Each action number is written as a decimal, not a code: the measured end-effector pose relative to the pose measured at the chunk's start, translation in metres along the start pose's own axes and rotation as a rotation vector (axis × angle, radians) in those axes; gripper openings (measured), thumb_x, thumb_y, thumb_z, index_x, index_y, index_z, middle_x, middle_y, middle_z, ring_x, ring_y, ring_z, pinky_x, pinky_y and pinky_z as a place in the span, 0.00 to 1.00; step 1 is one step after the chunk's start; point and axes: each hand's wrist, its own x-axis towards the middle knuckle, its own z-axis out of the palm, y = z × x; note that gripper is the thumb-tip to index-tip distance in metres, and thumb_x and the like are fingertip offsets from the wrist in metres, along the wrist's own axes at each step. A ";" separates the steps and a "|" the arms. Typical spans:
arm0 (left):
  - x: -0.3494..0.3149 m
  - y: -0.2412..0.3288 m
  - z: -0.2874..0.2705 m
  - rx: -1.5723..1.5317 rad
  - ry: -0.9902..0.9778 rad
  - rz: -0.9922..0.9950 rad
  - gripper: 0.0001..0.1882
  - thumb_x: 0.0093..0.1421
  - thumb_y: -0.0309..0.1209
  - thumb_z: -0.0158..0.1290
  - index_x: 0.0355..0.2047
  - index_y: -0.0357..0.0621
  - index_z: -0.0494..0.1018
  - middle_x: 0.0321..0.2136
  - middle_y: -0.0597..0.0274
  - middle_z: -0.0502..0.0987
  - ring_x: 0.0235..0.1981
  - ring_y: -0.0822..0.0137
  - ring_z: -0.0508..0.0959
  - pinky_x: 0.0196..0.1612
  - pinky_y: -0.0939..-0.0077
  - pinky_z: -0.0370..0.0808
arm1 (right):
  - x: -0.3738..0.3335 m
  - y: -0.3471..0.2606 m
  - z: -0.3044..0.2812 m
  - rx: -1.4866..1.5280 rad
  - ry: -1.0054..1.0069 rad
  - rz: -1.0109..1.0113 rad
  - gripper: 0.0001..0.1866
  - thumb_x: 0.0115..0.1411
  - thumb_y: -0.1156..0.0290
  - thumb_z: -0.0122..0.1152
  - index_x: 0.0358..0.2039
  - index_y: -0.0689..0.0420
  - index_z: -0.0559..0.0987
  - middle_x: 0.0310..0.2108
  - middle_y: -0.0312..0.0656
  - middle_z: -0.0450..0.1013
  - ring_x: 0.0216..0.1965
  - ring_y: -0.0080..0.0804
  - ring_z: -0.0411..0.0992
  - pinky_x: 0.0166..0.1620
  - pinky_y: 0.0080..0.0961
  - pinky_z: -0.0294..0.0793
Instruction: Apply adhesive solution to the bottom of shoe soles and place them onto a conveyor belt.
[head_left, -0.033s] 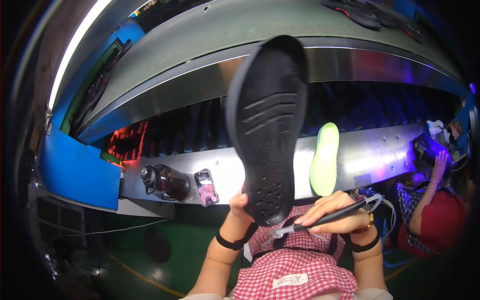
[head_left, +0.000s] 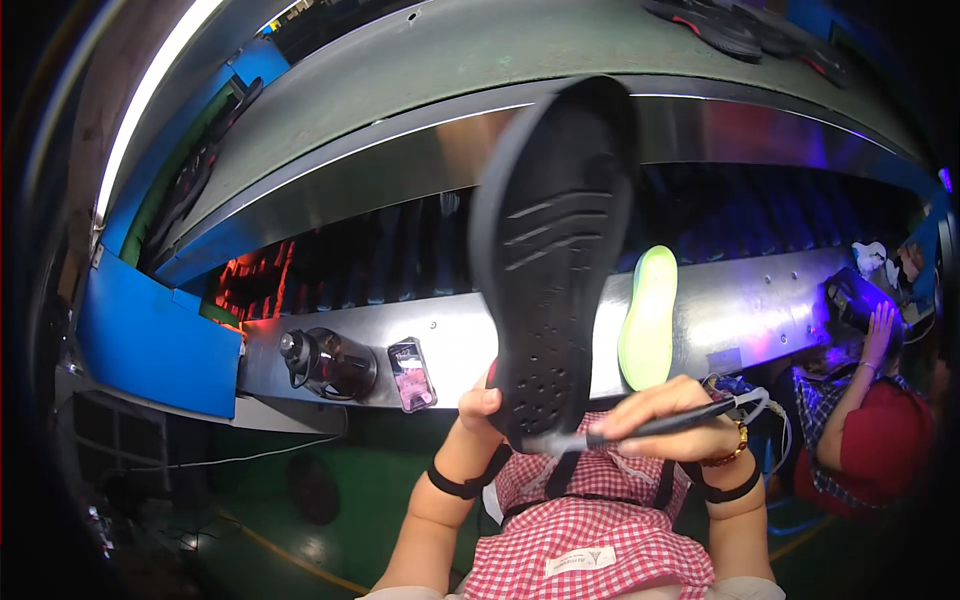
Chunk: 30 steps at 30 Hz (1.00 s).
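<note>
A black shoe sole (head_left: 550, 230) stands tall before me, with grooves across its upper part and small holes near its lower end. My left hand (head_left: 482, 408) grips it at the lower left edge, thumb in front; the other fingers are hidden behind it. A brush with a black handle (head_left: 680, 420) and a pale hose at its rear end is held in my right hand (head_left: 668, 422). Its whitish tip, smeared by motion, is at the sole's lower end; I cannot tell whether it touches. Behind my right hand, a yellow-green foot-shaped sole (head_left: 648, 320) lies on the metal ledge (head_left: 720, 300).
On the ledge to the left are a dark bottle (head_left: 338, 363) and a phone (head_left: 411, 374). Beyond runs a dark roller track (head_left: 400, 255), then a green belt (head_left: 370, 100) carrying dark shoe parts (head_left: 710, 28). At right, a co-worker's hand (head_left: 880, 335) rests on a dark object.
The black sole has shifted slightly right and tilted. The brush tip has moved up and left to the sole's lower end.
</note>
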 end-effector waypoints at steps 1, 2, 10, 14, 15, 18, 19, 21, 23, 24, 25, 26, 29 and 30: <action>0.002 0.005 0.000 0.033 -0.015 -0.048 0.48 0.42 0.43 0.60 0.61 0.32 0.55 0.53 0.44 0.68 0.51 0.55 0.74 0.54 0.65 0.71 | 0.003 -0.001 -0.003 -0.012 0.024 -0.027 0.13 0.51 0.81 0.66 0.39 0.64 0.80 0.42 0.50 0.78 0.43 0.38 0.77 0.49 0.28 0.76; 0.003 0.009 0.002 0.064 -0.030 -0.097 0.48 0.42 0.42 0.60 0.61 0.32 0.55 0.52 0.44 0.69 0.51 0.56 0.74 0.54 0.66 0.71 | 0.006 -0.002 -0.005 -0.062 -0.045 0.033 0.12 0.48 0.84 0.66 0.36 0.65 0.81 0.38 0.51 0.79 0.43 0.42 0.78 0.50 0.32 0.76; 0.014 0.030 0.022 0.081 -0.055 -0.478 0.39 0.53 0.37 0.55 0.61 0.32 0.55 0.51 0.48 0.71 0.49 0.62 0.74 0.54 0.71 0.70 | 0.013 -0.011 -0.021 -0.217 -0.333 -0.103 0.12 0.53 0.78 0.64 0.39 0.60 0.80 0.41 0.47 0.78 0.43 0.42 0.77 0.45 0.31 0.78; 0.017 0.033 0.023 0.347 -0.086 -0.574 0.36 0.57 0.37 0.52 0.62 0.33 0.56 0.51 0.50 0.71 0.48 0.64 0.75 0.53 0.73 0.71 | 0.013 -0.015 -0.021 -0.280 -0.416 -0.075 0.14 0.52 0.78 0.63 0.41 0.60 0.80 0.42 0.47 0.78 0.45 0.40 0.77 0.47 0.31 0.77; 0.017 0.033 0.022 0.367 -0.077 -0.610 0.35 0.58 0.37 0.52 0.62 0.33 0.55 0.51 0.50 0.70 0.48 0.65 0.75 0.52 0.74 0.72 | 0.013 -0.018 -0.023 -0.288 -0.479 -0.048 0.14 0.52 0.80 0.63 0.41 0.61 0.80 0.42 0.48 0.78 0.45 0.40 0.77 0.49 0.32 0.76; 0.013 0.034 0.018 0.182 -0.068 -0.676 0.36 0.57 0.38 0.51 0.63 0.34 0.54 0.52 0.50 0.70 0.48 0.66 0.75 0.51 0.75 0.72 | 0.013 -0.024 -0.028 -0.225 -0.327 -0.180 0.15 0.52 0.80 0.62 0.42 0.61 0.80 0.42 0.49 0.78 0.44 0.41 0.77 0.48 0.31 0.77; 0.012 0.034 0.017 0.182 -0.070 -0.667 0.37 0.57 0.38 0.51 0.63 0.35 0.54 0.52 0.49 0.70 0.48 0.66 0.75 0.51 0.75 0.72 | 0.013 -0.025 -0.029 -0.249 -0.260 -0.147 0.14 0.52 0.79 0.62 0.41 0.61 0.80 0.43 0.48 0.77 0.43 0.41 0.78 0.45 0.30 0.78; 0.010 0.034 0.016 0.172 -0.085 -0.645 0.37 0.57 0.38 0.50 0.64 0.35 0.54 0.53 0.49 0.70 0.48 0.66 0.75 0.51 0.75 0.73 | 0.013 -0.025 -0.030 -0.217 -0.364 -0.030 0.14 0.51 0.79 0.63 0.40 0.60 0.81 0.43 0.48 0.77 0.41 0.42 0.78 0.43 0.29 0.79; 0.008 0.034 0.017 0.259 -0.100 -0.628 0.38 0.56 0.39 0.50 0.64 0.35 0.53 0.54 0.48 0.69 0.49 0.65 0.75 0.51 0.74 0.73 | 0.010 -0.024 -0.031 -0.347 -0.437 -0.060 0.13 0.51 0.79 0.63 0.39 0.60 0.81 0.43 0.48 0.77 0.41 0.42 0.79 0.42 0.29 0.79; 0.008 0.034 0.019 0.297 -0.108 -0.619 0.39 0.56 0.39 0.50 0.64 0.35 0.53 0.54 0.48 0.69 0.49 0.65 0.75 0.52 0.74 0.72 | 0.008 -0.024 -0.032 -0.382 -0.494 -0.066 0.13 0.51 0.78 0.63 0.39 0.59 0.81 0.43 0.48 0.77 0.40 0.41 0.79 0.41 0.28 0.79; 0.007 0.037 0.021 0.247 -0.049 -0.644 0.39 0.56 0.40 0.50 0.64 0.35 0.53 0.55 0.48 0.68 0.50 0.65 0.74 0.52 0.74 0.72 | 0.006 -0.024 -0.032 -0.395 -0.404 -0.078 0.13 0.51 0.78 0.62 0.40 0.59 0.81 0.44 0.47 0.77 0.40 0.41 0.79 0.41 0.28 0.79; 0.004 0.042 0.025 0.196 0.011 -0.669 0.39 0.56 0.40 0.50 0.64 0.35 0.52 0.56 0.47 0.67 0.50 0.65 0.73 0.53 0.73 0.71 | 0.004 -0.023 -0.033 -0.374 -0.325 -0.123 0.13 0.51 0.77 0.62 0.40 0.58 0.81 0.44 0.47 0.77 0.39 0.40 0.79 0.40 0.27 0.79; -0.003 0.053 0.040 0.280 0.098 -0.634 0.41 0.56 0.43 0.50 0.65 0.34 0.52 0.58 0.46 0.65 0.51 0.63 0.73 0.54 0.73 0.70 | -0.002 -0.023 -0.034 -0.382 -0.260 -0.109 0.13 0.52 0.76 0.62 0.39 0.57 0.82 0.44 0.45 0.78 0.37 0.38 0.79 0.37 0.25 0.78; -0.004 0.058 0.045 0.351 0.049 -0.625 0.41 0.55 0.44 0.50 0.65 0.34 0.52 0.58 0.46 0.65 0.51 0.63 0.74 0.54 0.73 0.70 | -0.004 -0.024 -0.034 -0.400 -0.286 -0.083 0.12 0.51 0.76 0.62 0.39 0.56 0.82 0.43 0.45 0.78 0.36 0.38 0.80 0.36 0.24 0.78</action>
